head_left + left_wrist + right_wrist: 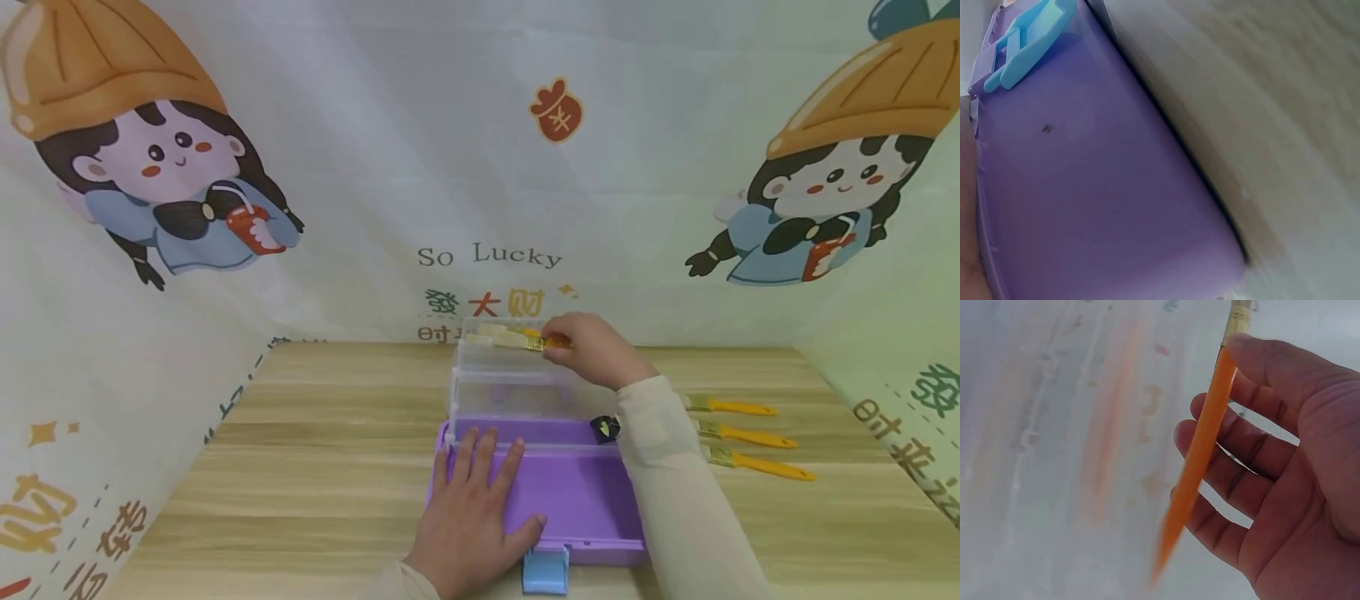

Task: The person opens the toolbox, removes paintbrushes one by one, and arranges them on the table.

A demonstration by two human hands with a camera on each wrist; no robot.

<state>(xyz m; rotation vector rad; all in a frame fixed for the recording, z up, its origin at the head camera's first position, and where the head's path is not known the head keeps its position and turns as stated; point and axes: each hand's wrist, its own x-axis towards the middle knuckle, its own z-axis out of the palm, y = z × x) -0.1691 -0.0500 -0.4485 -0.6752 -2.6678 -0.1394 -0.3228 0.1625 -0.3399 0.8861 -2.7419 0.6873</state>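
My left hand [472,508] lies with fingers spread on the left side of an open purple plastic box [577,492], whose outer wall fills much of the left wrist view. A blue latch [545,572] hangs at its front. Over the clear raised tray [495,392] at the back, my right hand [600,346] pinches a paintbrush [534,342], bristles pointing left. In the right wrist view, thumb and fingers grip the orange handle [1207,444] near the metal ferrule. Pale bristles of another paintbrush [491,330] show just behind the held one.
Three paintbrushes with yellow-orange handles, the middle one [757,437] among them, lie on the wooden table [315,467] right of the box, partly behind my right sleeve. A small black object [605,428] sits in the box's back section. A printed cloth [360,167] encloses the table.
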